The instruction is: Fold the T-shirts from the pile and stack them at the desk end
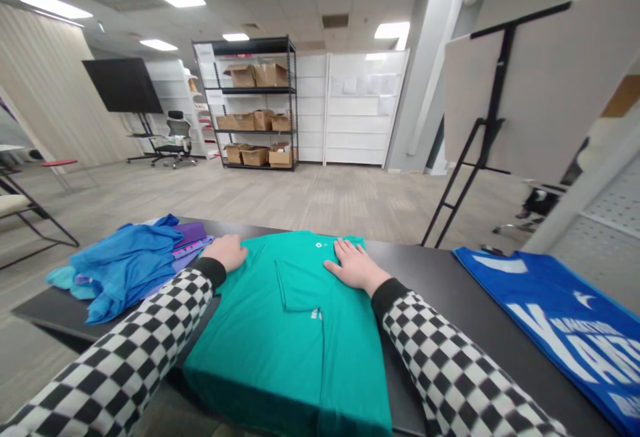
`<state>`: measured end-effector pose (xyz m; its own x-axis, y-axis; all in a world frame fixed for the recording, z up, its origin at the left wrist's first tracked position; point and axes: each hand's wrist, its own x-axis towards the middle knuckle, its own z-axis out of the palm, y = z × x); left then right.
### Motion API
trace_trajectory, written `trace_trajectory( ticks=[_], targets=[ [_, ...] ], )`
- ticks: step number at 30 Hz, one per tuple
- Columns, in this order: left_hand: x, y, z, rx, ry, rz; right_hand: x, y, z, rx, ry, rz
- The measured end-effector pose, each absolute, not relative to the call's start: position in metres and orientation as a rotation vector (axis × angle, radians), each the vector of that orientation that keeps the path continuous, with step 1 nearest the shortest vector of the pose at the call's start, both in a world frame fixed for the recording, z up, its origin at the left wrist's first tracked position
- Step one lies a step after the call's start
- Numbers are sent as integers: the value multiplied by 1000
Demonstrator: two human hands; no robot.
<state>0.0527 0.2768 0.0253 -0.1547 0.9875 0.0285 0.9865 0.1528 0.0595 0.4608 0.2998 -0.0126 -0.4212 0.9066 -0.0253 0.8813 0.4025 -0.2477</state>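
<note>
A green T-shirt (295, 343) lies partly folded on a dark table (415, 270), with one sleeve across its middle and its lower part hanging over the near edge. Small white marks show near its top and below the sleeve. At the shirt's upper left edge, my left hand (227, 252) is closed, its fingers curled on the green fabric; the fingertips are hidden. My right hand (353, 265) rests flat on the upper right of the shirt, fingers stretched out beside a small white logo.
Crumpled blue and purple clothes (133, 260) lie at the table's left end. A blue shirt with white lettering (565, 323) is spread at the right. Beyond the table stand a whiteboard on a stand (493, 117) and a shelf rack with cardboard boxes (257, 120).
</note>
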Motion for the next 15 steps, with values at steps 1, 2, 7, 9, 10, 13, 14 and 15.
trace_trajectory(
  ticks=[1,2,7,9,10,13,14,15],
  targets=[
    [39,279,27,1985,2394,35,461,300,-12,-1622,-2533,346],
    [28,280,27,1954,2396,-3,461,300,-12,-1621,-2532,352],
    [10,284,32,1932,2368,-21,461,299,-10,-1610,-2523,367],
    [22,281,45,1950,2345,106,462,299,-11,-1608,-2522,368],
    [32,276,56,1953,2296,277,462,299,-11,-1604,-2521,364],
    [78,238,102,1863,1781,1111,462,300,-12,-1597,-2527,357],
    [95,218,121,1811,1478,1335,462,300,-12,-1597,-2530,356],
    [110,197,139,1768,1188,1503,462,299,-11,-1599,-2532,354]
  ],
)
